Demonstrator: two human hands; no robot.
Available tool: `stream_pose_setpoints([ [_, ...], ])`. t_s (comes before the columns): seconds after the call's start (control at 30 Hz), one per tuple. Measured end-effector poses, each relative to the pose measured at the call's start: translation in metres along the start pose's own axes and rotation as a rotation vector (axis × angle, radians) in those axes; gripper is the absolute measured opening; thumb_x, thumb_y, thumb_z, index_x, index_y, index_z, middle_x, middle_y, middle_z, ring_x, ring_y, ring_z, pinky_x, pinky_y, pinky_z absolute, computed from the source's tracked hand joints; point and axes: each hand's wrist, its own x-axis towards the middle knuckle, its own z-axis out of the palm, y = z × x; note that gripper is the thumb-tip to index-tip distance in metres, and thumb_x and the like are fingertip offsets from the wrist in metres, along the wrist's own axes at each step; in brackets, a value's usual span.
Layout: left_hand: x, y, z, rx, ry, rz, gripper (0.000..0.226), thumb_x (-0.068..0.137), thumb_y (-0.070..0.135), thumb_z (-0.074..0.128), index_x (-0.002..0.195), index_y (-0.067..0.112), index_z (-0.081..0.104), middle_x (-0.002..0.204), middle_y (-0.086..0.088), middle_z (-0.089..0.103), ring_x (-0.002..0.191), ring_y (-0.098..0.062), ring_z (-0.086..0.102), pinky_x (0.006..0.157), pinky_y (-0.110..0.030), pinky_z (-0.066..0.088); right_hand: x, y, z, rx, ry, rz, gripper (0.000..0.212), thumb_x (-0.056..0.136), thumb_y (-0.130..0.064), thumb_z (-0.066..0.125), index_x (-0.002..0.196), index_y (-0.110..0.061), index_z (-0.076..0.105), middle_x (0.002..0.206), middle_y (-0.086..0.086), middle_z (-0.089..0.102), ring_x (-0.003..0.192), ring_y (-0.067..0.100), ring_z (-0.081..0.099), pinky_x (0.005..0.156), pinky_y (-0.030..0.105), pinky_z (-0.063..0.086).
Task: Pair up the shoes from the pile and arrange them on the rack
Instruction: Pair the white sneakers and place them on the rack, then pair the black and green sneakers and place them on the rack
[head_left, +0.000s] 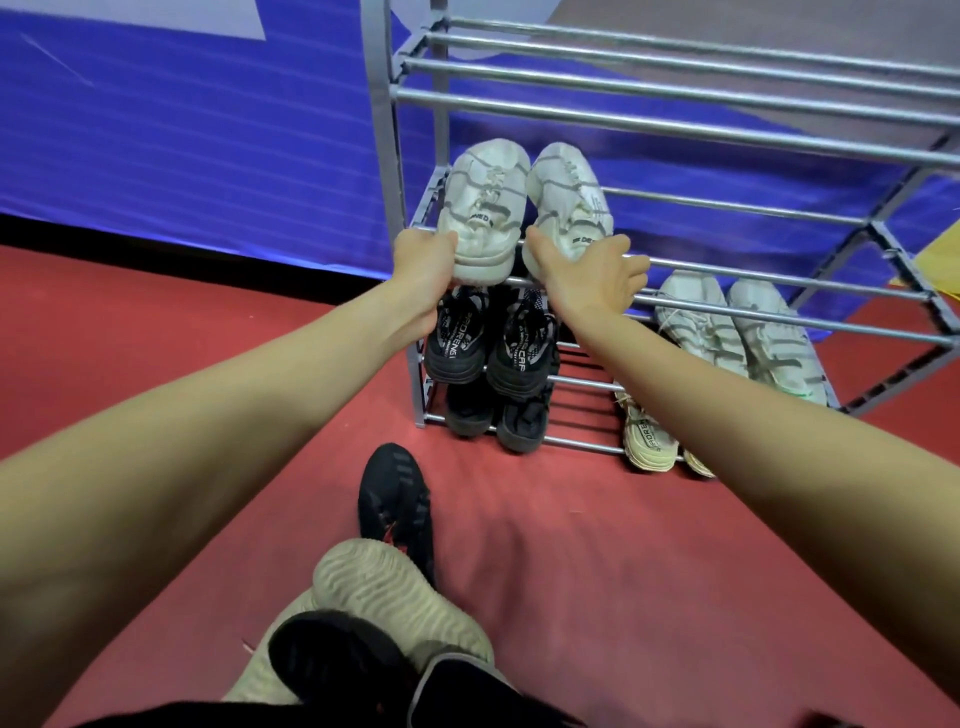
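Both arms reach toward 12 o'clock to the rack (675, 98), grey metal bars, several tiers.

Left hand (423, 265): grip curled round the heel of the left white shoe (483, 208), fingers under the sole, thumb side up. Fingers mostly hidden behind the heel.

Right hand (589, 273): grip on the heel of the right white shoe (569, 202), thumb pressed to the heel's left side, fingers half spread and bent over its right side and the bar beneath. Whether the fingertips clamp the shoe or only rest on it, cannot tell.

The two white shoes sit side by side on the second tier, left end, toes toward 12 o'clock, heels over the front bar.

Tier below: black pair (488, 343) directly under the hands; a second white pair (737, 332) toward 3 o'clock. Lowest tier: another dark pair (493, 421) at left, a cream pair (649, 436) at right, partly hidden by the right forearm.

Red floor (623, 571). At 6 o'clock, the remaining pile: one black shoe (397, 504), a beige shoe (395, 597) sole up, more dark shoes (332, 660) at the frame's bottom edge. Blue wall panel (182, 130) at 10 o'clock.
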Motion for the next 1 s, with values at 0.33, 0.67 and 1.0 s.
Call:
stream_pose_setpoints([
  [0.33,0.0,-0.01,0.0,0.116,0.024,0.069,0.031,0.095,0.022,0.043,0.088,-0.001,0.062,0.085,-0.012,0.065,0.077,-0.022,0.062,0.078,-0.039,0.055,-0.009,0.003,0.009,-0.135,0.099,-0.065,0.085,0.072,-0.063,0.065,0.125,-0.002,0.04,0.136,0.02,0.037,0.126,0.036,0.036,0.106,0.039,0.029],
  [0.67,-0.02,-0.012,-0.015,0.258,-0.052,0.142,0.021,0.095,0.022,0.038,0.092,0.014,0.057,0.092,-0.011,0.058,0.079,-0.023,0.054,0.074,-0.037,0.049,-0.014,0.015,-0.003,-0.103,-0.051,-0.16,0.085,0.073,-0.057,0.064,0.132,-0.004,0.034,0.135,0.02,0.034,0.127,0.037,0.03,0.108,0.041,0.026],
  [1.0,-0.095,-0.088,-0.059,0.8,-0.227,0.104,0.025,0.084,0.006,0.048,0.1,0.014,0.066,0.106,-0.01,0.07,0.1,-0.026,0.064,0.088,-0.031,0.048,-0.113,0.117,0.008,-0.286,-0.318,-0.336,0.073,0.077,-0.029,0.066,0.136,0.001,0.035,0.13,0.023,0.04,0.123,0.038,0.036,0.106,0.037,0.026],
])
